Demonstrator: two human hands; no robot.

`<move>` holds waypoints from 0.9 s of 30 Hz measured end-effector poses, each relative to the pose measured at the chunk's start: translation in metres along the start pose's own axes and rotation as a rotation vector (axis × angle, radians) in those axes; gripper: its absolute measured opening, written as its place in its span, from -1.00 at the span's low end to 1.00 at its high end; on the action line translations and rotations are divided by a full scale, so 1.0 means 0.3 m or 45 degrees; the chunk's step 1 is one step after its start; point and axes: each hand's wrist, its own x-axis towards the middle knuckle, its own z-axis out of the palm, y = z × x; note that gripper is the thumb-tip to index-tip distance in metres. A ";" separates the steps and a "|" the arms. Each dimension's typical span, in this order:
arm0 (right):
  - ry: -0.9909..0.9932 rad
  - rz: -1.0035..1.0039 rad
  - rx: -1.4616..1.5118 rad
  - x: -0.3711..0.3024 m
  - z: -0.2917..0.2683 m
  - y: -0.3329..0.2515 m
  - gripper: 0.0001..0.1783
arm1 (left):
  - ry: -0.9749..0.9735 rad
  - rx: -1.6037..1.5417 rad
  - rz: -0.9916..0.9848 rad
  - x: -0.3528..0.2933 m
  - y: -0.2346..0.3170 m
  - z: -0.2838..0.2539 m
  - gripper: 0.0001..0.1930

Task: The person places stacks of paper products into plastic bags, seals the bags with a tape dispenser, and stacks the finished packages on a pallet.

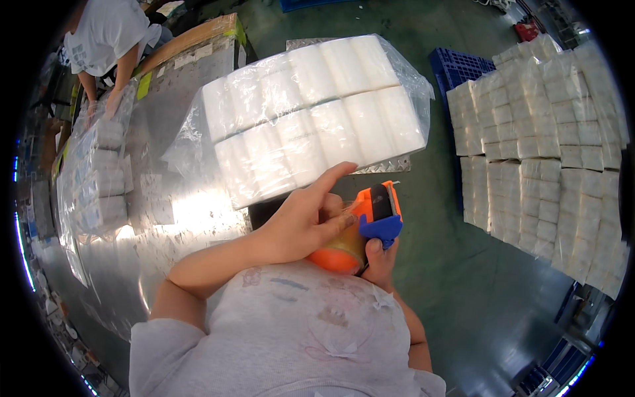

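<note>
The right hand (381, 263) grips an orange-and-blue plastic tape dispenser (381, 229) from its lower right side. The left hand (305, 217) sits just left of the dispenser, index finger extended toward the 2-row, film-wrapped white package (314, 119) beyond; I cannot tell whether its thumb pinches anything.

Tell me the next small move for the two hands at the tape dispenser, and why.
Probably find and draw out the tape's free end with the left hand: its thumb and fingers are at the orange-and-blue plastic tape dispenser, which the right hand holds, and the clear plastic bag of white packs lies just beyond.
</note>
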 end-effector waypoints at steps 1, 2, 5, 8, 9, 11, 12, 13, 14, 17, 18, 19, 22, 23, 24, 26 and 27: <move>-0.022 -0.069 -0.077 0.000 -0.017 0.012 -0.27 | 0.030 0.167 0.059 -0.001 0.006 0.005 -0.67; -0.046 -0.126 -0.152 0.001 -0.028 0.014 -0.29 | 0.065 0.332 0.108 -0.006 0.008 0.013 -0.72; 0.077 -0.053 -0.040 -0.006 0.004 -0.017 -0.33 | 0.127 0.732 0.419 -0.016 -0.021 0.025 -0.91; 0.154 0.042 0.038 -0.010 -0.006 -0.007 -0.37 | 0.029 0.910 0.732 -0.029 -0.038 0.000 -0.93; 0.154 0.064 0.034 -0.014 -0.019 0.009 -0.38 | 0.041 0.681 0.544 -0.030 -0.027 -0.002 -0.93; 0.017 0.021 -0.047 -0.011 -0.042 0.018 -0.32 | 0.066 0.231 0.172 -0.023 -0.004 -0.005 -0.94; -0.053 -0.005 -0.085 -0.006 -0.049 0.018 -0.28 | 0.150 0.185 0.075 -0.001 -0.022 -0.009 -0.92; -0.098 -0.082 -0.221 -0.006 -0.051 0.013 -0.21 | 0.157 0.086 0.061 0.011 -0.015 -0.017 -0.92; -0.137 -0.163 -0.362 -0.006 -0.046 -0.006 -0.14 | 0.158 -0.016 0.049 0.027 -0.008 -0.022 -0.91; -0.088 -0.464 -0.761 0.002 -0.028 -0.059 0.11 | 0.187 -0.101 0.123 0.078 0.030 -0.038 -0.90; -0.109 -0.556 -0.958 -0.005 -0.061 -0.074 0.10 | 0.229 -0.082 0.176 0.096 0.050 -0.052 -0.87; -0.127 -0.646 -1.156 -0.011 -0.097 -0.086 0.10 | 0.269 -0.062 0.229 0.120 0.069 -0.070 -0.84; -0.037 -0.655 -1.619 -0.041 -0.223 -0.084 0.05 | 0.427 0.095 0.560 0.260 0.115 -0.250 -0.86; -0.025 -0.631 -1.732 -0.053 -0.259 -0.081 0.03 | 0.493 0.167 0.669 0.314 0.114 -0.334 -0.86; -0.009 -0.653 -1.739 -0.066 -0.297 -0.070 0.01 | 0.542 0.161 0.670 0.386 0.115 -0.424 -0.85; 0.021 -0.699 -1.746 -0.068 -0.346 -0.049 -0.03 | 0.554 0.195 0.662 0.527 0.112 -0.546 -0.84; 0.040 -0.721 -1.745 -0.053 -0.327 -0.051 -0.05 | 0.508 0.234 0.655 0.594 0.107 -0.584 -0.83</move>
